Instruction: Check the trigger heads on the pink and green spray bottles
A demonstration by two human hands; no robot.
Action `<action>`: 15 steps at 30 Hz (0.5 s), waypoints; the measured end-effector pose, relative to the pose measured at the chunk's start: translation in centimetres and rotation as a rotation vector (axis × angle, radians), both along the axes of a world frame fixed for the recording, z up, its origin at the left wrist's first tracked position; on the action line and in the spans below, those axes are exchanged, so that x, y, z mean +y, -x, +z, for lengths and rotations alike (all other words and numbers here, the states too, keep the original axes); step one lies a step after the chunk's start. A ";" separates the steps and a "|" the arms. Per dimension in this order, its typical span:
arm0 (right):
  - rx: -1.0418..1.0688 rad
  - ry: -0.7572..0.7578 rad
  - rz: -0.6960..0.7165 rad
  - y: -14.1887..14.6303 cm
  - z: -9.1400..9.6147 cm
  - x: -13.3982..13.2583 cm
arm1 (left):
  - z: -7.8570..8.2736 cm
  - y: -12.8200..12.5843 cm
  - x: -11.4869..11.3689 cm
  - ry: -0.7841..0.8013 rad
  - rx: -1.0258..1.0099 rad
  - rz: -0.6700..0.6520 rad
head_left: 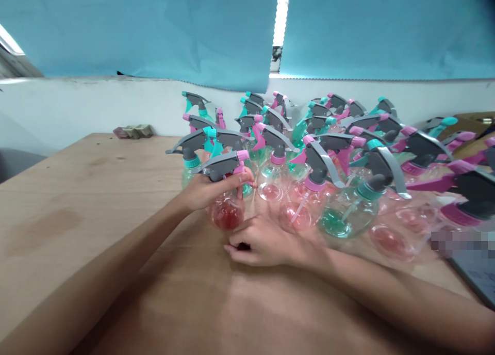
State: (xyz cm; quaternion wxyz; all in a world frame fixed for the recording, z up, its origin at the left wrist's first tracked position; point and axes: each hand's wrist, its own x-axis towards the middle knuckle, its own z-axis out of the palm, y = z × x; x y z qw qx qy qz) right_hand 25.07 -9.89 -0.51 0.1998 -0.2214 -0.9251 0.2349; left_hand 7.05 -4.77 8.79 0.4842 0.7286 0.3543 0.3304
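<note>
My left hand (pixel 211 190) is wrapped round the neck of a spray bottle (pixel 227 214) at the front left of a large group. This bottle is clear and round with a red base, and its grey trigger head has a pink nozzle and trigger. My right hand (pixel 263 241) rests low over the table just right of that bottle, its fingers loosely curled with nothing visible in them. Close beyond it stand a pink-collared spray bottle (pixel 299 210) and a green-collared one (pixel 344 215), both upright.
Several more spray bottles with pink or teal trigger parts crowd the right side of the wooden table (pixel 77 200). Small egg-carton-like pieces (pixel 133 132) lie by the back wall. A dark-edged flat object (pixel 475 267) is at the right edge. Blue sheets (pixel 154 30) hang behind.
</note>
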 end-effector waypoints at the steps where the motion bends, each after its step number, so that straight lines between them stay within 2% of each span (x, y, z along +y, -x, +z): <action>1: 0.000 0.002 -0.001 0.0 0.0 0.0 | 0.1 -0.1 0.0 0.003 0.000 0.004; 15: -0.035 0.025 0.005 0.2 0.8 -0.1 | -0.2 0.1 0.1 -0.048 -0.034 -0.019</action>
